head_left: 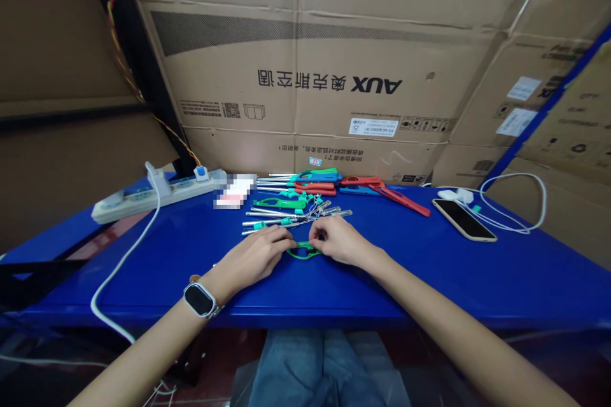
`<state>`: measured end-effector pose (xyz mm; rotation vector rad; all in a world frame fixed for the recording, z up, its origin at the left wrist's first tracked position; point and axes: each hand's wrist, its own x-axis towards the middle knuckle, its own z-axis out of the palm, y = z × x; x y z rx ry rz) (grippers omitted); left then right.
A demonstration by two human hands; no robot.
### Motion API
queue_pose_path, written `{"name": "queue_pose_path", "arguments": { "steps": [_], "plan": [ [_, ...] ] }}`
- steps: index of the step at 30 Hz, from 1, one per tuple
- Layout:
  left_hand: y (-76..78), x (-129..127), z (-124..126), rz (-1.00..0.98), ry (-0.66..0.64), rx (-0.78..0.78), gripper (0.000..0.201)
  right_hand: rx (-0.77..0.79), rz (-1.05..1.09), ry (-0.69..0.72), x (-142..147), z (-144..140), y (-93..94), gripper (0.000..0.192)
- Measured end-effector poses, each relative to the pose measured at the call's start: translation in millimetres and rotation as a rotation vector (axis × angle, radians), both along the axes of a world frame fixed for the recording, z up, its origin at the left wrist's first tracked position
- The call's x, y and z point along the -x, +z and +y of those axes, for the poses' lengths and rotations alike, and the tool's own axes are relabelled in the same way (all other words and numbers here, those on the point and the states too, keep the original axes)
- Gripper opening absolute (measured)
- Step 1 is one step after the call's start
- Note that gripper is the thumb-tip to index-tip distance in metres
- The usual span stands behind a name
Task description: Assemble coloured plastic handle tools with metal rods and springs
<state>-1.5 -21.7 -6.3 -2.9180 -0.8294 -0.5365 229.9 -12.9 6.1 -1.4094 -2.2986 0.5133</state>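
Note:
A green plastic lighter handle shell (301, 255) with a looped grip lies on the blue table between my hands. The fingertips of my left hand (252, 257) are closed on its left end. My right hand (344, 240) pinches at its right end, where a small dark part shows; whether the fingers hold another small piece is hidden. Just beyond my hands are several metal lighter tubes (267, 212) with teal pieces and thin white wires, and several small clear-ended parts (334, 210). Another green lighter shell (281, 203) rests behind them.
Farther back lie stacked long-nosed lighters with green, blue and red handles (317, 187) and red ones (405, 200). A phone (464, 220) and white cable (520, 229) are at right. At left is a power strip (143, 198). Cardboard (334, 32) walls the back.

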Motion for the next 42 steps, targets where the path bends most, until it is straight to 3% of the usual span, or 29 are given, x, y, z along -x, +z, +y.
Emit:
{"name": "queue_pose_path", "arguments": {
  "steps": [10, 21, 42],
  "plan": [
    [5.0, -12.8, -4.5, -0.027, 0.034, 0.012, 0.020, -0.011, -0.050, 0.037, 0.0, -1.0, 5.6, 0.011],
    [-1.2, -18.1, 0.2, -0.069, 0.003, 0.061, 0.022, -0.040, -0.048, 0.052, -0.8, -1.5, 2.6, 0.011],
    [-1.6, -16.2, 3.1, -0.104, 0.017, 0.078, 0.020, -0.043, -0.104, -0.053, -3.2, -8.2, 8.5, 0.009]
  ]
}}
